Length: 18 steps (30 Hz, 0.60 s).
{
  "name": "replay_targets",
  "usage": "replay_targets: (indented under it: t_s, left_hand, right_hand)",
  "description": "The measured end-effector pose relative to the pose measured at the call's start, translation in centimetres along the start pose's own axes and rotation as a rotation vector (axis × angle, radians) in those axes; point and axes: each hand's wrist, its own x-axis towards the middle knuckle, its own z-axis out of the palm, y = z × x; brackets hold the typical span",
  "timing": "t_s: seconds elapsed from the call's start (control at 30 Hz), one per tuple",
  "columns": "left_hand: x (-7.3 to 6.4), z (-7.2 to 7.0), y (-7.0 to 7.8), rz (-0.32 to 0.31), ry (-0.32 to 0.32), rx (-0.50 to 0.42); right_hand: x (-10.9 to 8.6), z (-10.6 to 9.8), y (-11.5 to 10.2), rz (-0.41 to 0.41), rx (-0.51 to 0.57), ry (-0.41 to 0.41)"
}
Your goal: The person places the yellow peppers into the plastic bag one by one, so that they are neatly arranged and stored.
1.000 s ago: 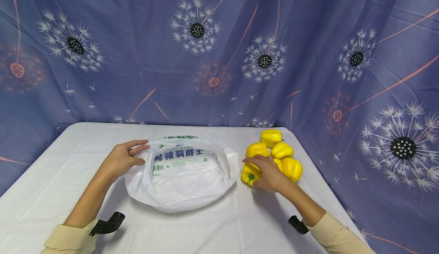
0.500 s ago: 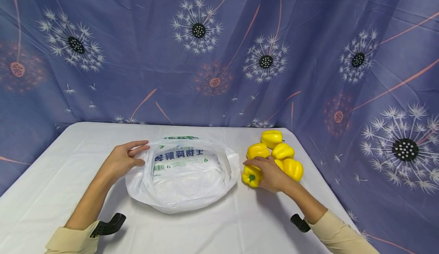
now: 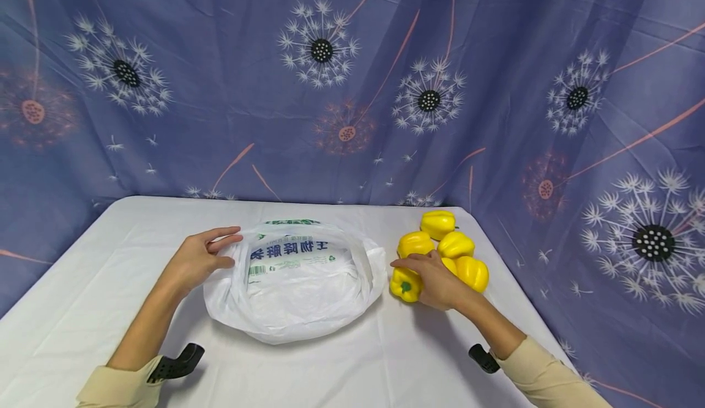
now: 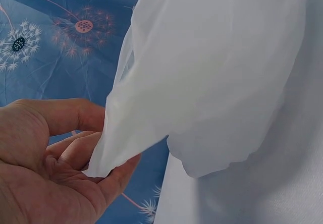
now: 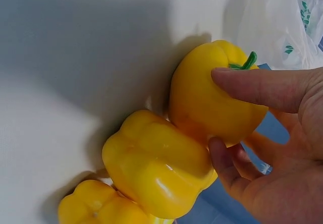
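Note:
A white plastic bag with green and dark blue print lies on the table, its mouth spread wide. My left hand is at the bag's left rim; in the left wrist view, the bag's thin edge sits between thumb and fingers, which grip it. To the right of the bag, my right hand holds the nearest yellow bell pepper. Seen from the right wrist, the thumb lies across this pepper below its green stem, and fingers curl at its other side. The palm partly hides another pepper in the head view.
Several other yellow bell peppers are grouped behind and right of my right hand, close to the table's right edge. A white cloth covers the table. Blue dandelion-print curtain hangs behind it and along the right side.
My right hand has shifted very slightly on the pepper, its thumb now less visible from the head. The left hand and the bag stay in place.

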Motion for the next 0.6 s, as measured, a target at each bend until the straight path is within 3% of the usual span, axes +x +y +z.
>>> replay_targets:
  t_s: [0.2,0.43,0.6]
  left_hand:
    - [0.0,0.0,0.0,0.002,0.003,-0.001]
    - [0.0,-0.1,0.0,0.004,-0.003,-0.001]
    - [-0.1,-0.2,0.0,-0.001,-0.028,-0.019]
  right_hand:
    - [0.0,0.4,0.1,-0.011,-0.026,0.016]
    - [-0.1,0.8,0.0,0.051,-0.036,0.023]
    - [-0.2,1.3,0.2,0.045,-0.072,0.056]
